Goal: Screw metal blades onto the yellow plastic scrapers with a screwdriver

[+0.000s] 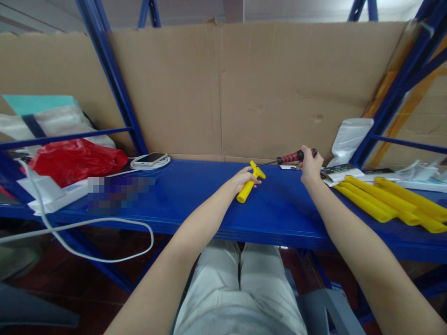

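My left hand (243, 179) is closed around a yellow plastic handle (246, 191), a tube with a T-shaped head, tilted just above the blue shelf top. In my right hand (310, 164) is a screwdriver (289, 158) with a red and black grip, gripped near its rear end. Its thin dark shaft points left, and the tip meets the handle's head; whether it sits in a screw there is too small to tell.
Several yellow tubes (394, 200) lie at the right beside a dark packet (342, 171) and a white pouch (350, 139). A phone (151, 158) rests on a coiled white cable at the left, near a red bag (78, 160). Cardboard (223, 93) stands behind.
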A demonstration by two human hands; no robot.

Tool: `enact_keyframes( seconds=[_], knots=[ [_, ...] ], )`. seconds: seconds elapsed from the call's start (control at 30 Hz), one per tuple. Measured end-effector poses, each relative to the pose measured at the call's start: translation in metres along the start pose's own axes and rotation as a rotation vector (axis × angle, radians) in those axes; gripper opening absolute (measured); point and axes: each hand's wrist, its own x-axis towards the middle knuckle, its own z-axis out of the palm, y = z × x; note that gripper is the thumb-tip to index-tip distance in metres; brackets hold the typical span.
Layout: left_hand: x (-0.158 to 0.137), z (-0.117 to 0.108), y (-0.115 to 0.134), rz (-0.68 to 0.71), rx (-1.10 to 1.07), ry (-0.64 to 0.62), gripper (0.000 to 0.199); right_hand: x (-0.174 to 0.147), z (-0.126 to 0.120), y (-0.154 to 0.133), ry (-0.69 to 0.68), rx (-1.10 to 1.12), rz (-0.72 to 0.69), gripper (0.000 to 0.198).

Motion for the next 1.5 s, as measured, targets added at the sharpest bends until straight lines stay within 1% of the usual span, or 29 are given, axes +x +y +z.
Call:
enact_keyframes(
  seconds=[0.1, 0.2, 0.27, 0.37, 0.47, 0.53, 0.6, 0.73, 0.83, 0.9, 0.97, 1.13, 1.27, 1.37, 1.5],
  knots=[
    [0.003, -0.002, -0.001, -0.006, -0.007, 0.007, 0.085, 0.000, -0.001, -0.001, -0.111, -0.020, -0.090, 0.043],
    [0.006, -0.003, -0.002, -0.009, -0.022, 0.027, 0.083, 0.000, -0.004, -0.004, -0.276, -0.053, -0.179, 0.050],
    [0.006, -0.004, -0.002, -0.002, -0.027, 0.044, 0.079, 0.002, -0.006, -0.006, -0.365, -0.091, -0.212, 0.054],
    [0.006, -0.005, -0.002, 0.006, -0.031, 0.081, 0.073, 0.004, -0.010, -0.006, -0.427, -0.181, -0.232, 0.054],
    [0.006, -0.007, -0.001, 0.009, -0.035, 0.121, 0.071, 0.006, -0.013, -0.004, -0.403, -0.291, -0.239, 0.049],
    [0.006, -0.007, 0.000, 0.008, -0.031, 0.134, 0.071, 0.005, -0.013, -0.004, -0.367, -0.293, -0.194, 0.047],
    [0.007, -0.007, 0.000, 0.003, -0.021, 0.141, 0.072, 0.003, -0.012, -0.006, -0.355, -0.204, -0.088, 0.046],
    [0.008, -0.006, -0.001, 0.003, 0.001, 0.146, 0.074, -0.002, -0.008, -0.016, -0.387, 0.038, 0.168, 0.039],
    [0.009, -0.006, -0.001, 0.006, 0.010, 0.145, 0.074, -0.004, -0.007, -0.024, -0.424, 0.150, 0.281, 0.029],
    [0.009, -0.006, -0.001, 0.004, 0.015, 0.148, 0.075, -0.004, -0.006, -0.026, -0.445, 0.173, 0.298, 0.027],
    [0.009, -0.006, -0.001, 0.003, 0.017, 0.148, 0.076, -0.004, -0.006, -0.023, -0.436, 0.153, 0.271, 0.031],
    [0.008, -0.005, -0.001, 0.000, 0.016, 0.147, 0.076, -0.001, -0.006, -0.011, -0.298, 0.062, 0.135, 0.043],
    [0.007, -0.004, 0.000, 0.005, 0.018, 0.140, 0.075, 0.001, -0.007, -0.008, -0.226, 0.039, 0.160, 0.042],
    [0.006, -0.004, 0.000, 0.007, 0.017, 0.137, 0.075, 0.001, -0.008, -0.010, -0.240, 0.055, 0.190, 0.038],
    [0.007, -0.004, 0.000, 0.003, 0.017, 0.143, 0.077, 0.000, -0.009, -0.019, -0.338, 0.132, 0.241, 0.032]
  ],
)
